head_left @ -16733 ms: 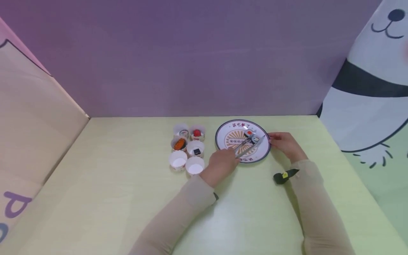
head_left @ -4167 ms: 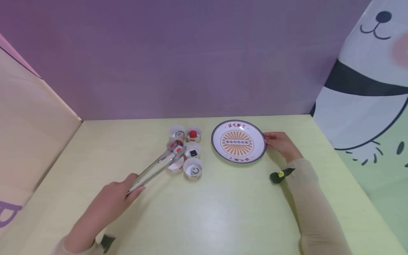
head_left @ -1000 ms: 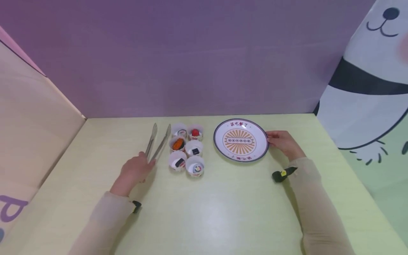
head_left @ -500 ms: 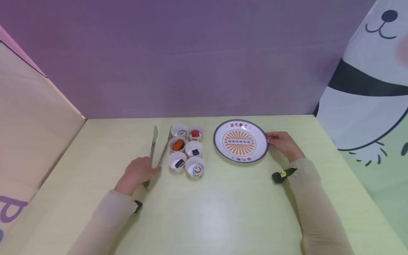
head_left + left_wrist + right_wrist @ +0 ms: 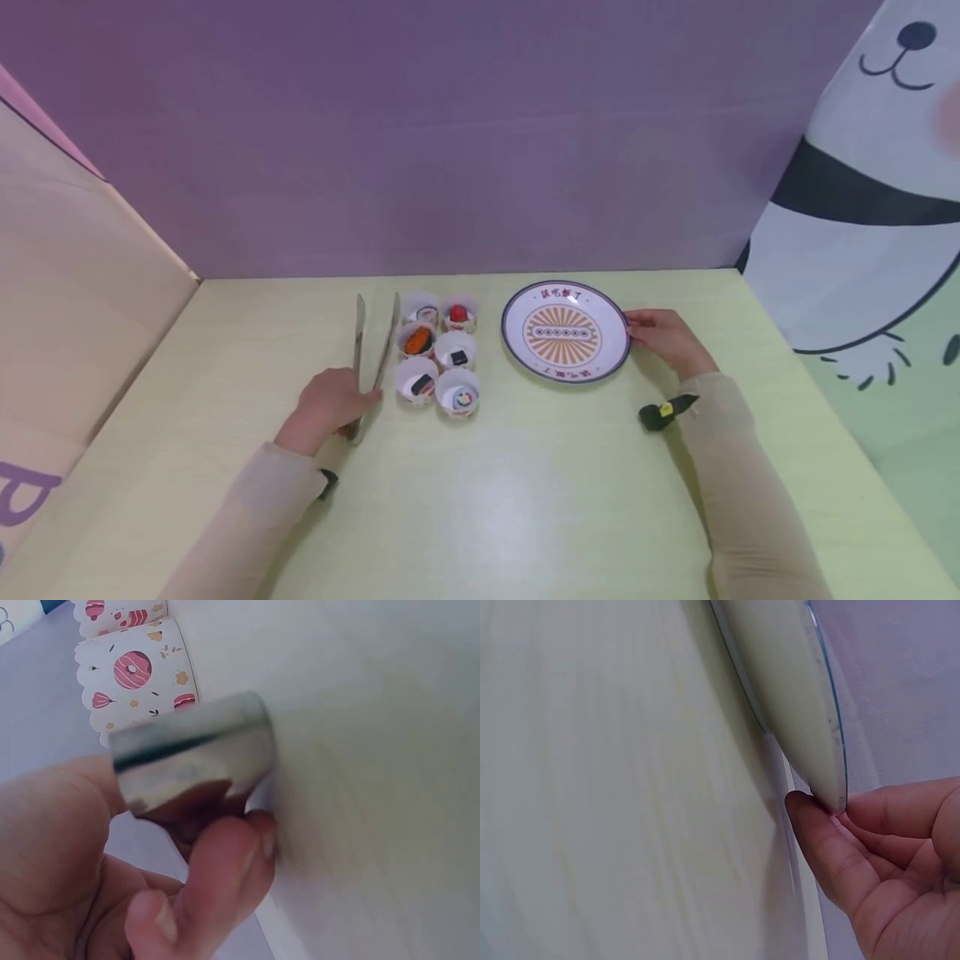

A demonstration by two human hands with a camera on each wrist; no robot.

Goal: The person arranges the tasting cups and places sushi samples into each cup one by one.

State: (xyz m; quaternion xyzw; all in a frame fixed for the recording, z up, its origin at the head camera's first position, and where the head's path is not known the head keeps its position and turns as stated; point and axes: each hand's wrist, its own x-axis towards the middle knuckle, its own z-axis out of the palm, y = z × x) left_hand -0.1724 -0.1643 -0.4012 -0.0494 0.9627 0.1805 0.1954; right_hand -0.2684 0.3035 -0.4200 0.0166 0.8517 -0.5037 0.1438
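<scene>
My left hand (image 5: pixel 330 404) holds metal tongs (image 5: pixel 387 339) left of the paper cups, their arms spread apart with nothing between the tips. In the left wrist view the bent end of the tongs (image 5: pixel 195 761) lies between thumb and curled fingers, low over the table. My right hand (image 5: pixel 671 340) pinches the right rim of a white, dark-edged plate (image 5: pixel 517 350), which bears no food. The right wrist view shows thumb and fingertips on the plate's edge (image 5: pixel 799 682). Several white paper cups (image 5: pixel 448 340) stand in two columns, each with a small sushi-like piece inside.
A purple wall (image 5: pixel 480 150) rises behind the table's back edge. A panel (image 5: pixel 67 275) borders the table on the left; a panda-print panel (image 5: pixel 862 275) stands at the right. Pale tabletop (image 5: pixel 495 500) extends in front of the cups and plate.
Two sushi pieces have gone from the plate into the front two cups. The tongs moved left from the plate, then away from the cups, and their arms spread. The right hand stayed at the rim.
</scene>
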